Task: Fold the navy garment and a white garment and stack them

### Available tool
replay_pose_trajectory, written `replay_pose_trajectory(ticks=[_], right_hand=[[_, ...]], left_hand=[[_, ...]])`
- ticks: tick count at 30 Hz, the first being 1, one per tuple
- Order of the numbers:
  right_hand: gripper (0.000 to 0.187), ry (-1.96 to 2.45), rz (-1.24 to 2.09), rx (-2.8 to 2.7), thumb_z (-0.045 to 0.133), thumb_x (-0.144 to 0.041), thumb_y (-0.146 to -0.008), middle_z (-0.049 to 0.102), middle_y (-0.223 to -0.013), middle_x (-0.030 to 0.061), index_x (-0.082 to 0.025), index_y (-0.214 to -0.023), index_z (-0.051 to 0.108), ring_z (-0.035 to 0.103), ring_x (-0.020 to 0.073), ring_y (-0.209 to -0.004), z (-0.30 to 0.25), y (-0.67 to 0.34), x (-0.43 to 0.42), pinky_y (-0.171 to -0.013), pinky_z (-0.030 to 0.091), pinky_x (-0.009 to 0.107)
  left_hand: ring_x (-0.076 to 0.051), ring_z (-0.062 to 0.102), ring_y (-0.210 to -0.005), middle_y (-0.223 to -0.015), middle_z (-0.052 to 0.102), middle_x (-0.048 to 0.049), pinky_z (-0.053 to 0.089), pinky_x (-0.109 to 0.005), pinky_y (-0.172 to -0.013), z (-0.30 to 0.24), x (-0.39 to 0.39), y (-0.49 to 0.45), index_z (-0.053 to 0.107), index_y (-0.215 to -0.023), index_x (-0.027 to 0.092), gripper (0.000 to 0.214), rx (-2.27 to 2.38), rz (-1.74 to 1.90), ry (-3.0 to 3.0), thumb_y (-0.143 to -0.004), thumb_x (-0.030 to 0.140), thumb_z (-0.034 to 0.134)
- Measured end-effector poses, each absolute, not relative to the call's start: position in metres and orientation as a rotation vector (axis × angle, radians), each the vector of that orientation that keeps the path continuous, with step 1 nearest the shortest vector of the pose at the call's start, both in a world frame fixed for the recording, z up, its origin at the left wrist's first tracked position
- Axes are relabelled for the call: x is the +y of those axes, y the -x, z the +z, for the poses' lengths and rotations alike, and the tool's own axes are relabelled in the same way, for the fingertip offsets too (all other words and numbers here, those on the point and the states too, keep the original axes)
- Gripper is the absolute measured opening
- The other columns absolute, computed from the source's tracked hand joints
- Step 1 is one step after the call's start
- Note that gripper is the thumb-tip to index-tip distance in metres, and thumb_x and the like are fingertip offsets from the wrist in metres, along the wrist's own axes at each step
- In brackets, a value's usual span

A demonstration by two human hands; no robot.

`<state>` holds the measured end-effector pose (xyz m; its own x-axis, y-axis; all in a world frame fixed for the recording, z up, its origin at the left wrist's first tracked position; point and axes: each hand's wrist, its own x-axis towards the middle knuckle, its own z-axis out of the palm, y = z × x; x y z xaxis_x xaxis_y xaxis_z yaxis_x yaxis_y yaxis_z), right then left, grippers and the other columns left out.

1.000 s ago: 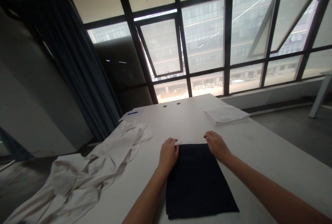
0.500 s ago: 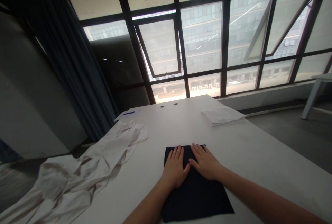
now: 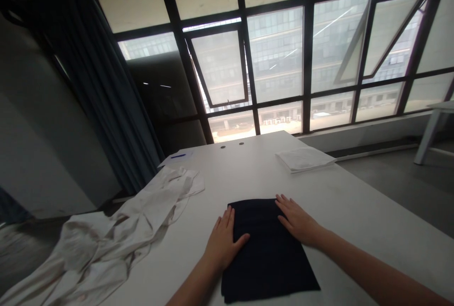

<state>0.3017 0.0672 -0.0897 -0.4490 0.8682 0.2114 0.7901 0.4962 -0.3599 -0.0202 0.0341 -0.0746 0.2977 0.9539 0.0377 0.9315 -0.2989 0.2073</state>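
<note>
Head view: dark folded cloth (image 3: 269, 254) flat on worktop (image 3: 369, 235), lower middle of frame. Left hand (image 3: 223, 240) open, palm-down at its left edge; right hand (image 3: 296, 219) open, fingers on its upper-right edge. I see crumpled pale fabric (image 3: 142, 221), lower left.

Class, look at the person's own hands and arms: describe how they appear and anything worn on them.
The left hand and the right hand are bare, without gloves; no rings can be made out. The left forearm and right forearm show no sleeve, watch or bracelet within the picture, and no clear markings.
</note>
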Motion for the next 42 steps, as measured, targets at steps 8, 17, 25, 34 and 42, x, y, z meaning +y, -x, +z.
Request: replay_pose_trajectory(ticks=[8,17,25,34,42], right_hand=[[0.062,0.964,0.608,-2.51,0.05,-0.049,-0.095,0.033,-0.16,0.0053,-0.029,-0.152,0.04,0.027,0.03,-0.148,-0.04,-0.254,-0.003,-0.123,0.02,0.051],[0.077,0.901,0.698,-2.488,0.051,-0.053,-0.095,0.017,-0.165,0.0078,-0.025,-0.159,0.017,0.015,0.0315,-0.151,-0.06,-0.245,-0.016,-0.124,0.009,0.054],[0.064,1.089,0.589,-2.369,0.043,-0.053,-0.099,0.034,-0.16,0.0074,-0.025,-0.155,0.034,0.027,0.0285,-0.148,-0.07,-0.258,0.008,-0.123,0.018,0.052],[0.074,1.29,0.414,-2.463,0.034,-0.065,-0.098,0.023,-0.163,0.0089,-0.021,-0.157,0.028,0.019,0.0278,-0.151,-0.078,-0.271,0.024,-0.124,0.012,0.049],[0.074,1.378,0.391,-2.454,0.031,-0.067,-0.098,0.026,-0.162,0.0097,-0.021,-0.156,0.03,0.02,0.0272,-0.151,-0.077,-0.282,0.038,-0.123,0.009,0.051]], left_hand=[[-0.037,0.009,-0.151,-0.165,0.011,-0.0108,0.01,-0.057,-0.121,-0.075,0.043,0.02,0.016,-0.16,0.017,0.101,1.883,0.216,-2.339,-0.085,0.077,0.046],[-0.027,0.021,-0.151,-0.163,0.027,-0.0062,0.025,-0.048,-0.123,-0.054,0.008,0.003,0.027,-0.157,0.021,0.066,1.689,0.6,-2.55,-0.097,0.041,0.045],[-0.033,0.01,-0.152,-0.165,0.008,-0.0015,0.011,-0.055,-0.124,-0.05,-0.014,-0.011,0.016,-0.16,0.029,0.094,1.453,0.142,-2.436,-0.085,0.069,0.055],[-0.037,-0.003,-0.151,-0.165,-0.005,-0.0109,0.007,-0.058,-0.122,-0.036,-0.009,0.018,0.0,-0.16,0.022,0.137,1.341,-0.112,-2.437,-0.059,0.076,0.076],[-0.043,-0.003,-0.15,-0.165,-0.004,-0.0163,0.005,-0.067,-0.117,-0.029,-0.006,0.022,0.001,-0.16,0.022,0.147,1.36,-0.19,-2.396,-0.049,0.082,0.076]])
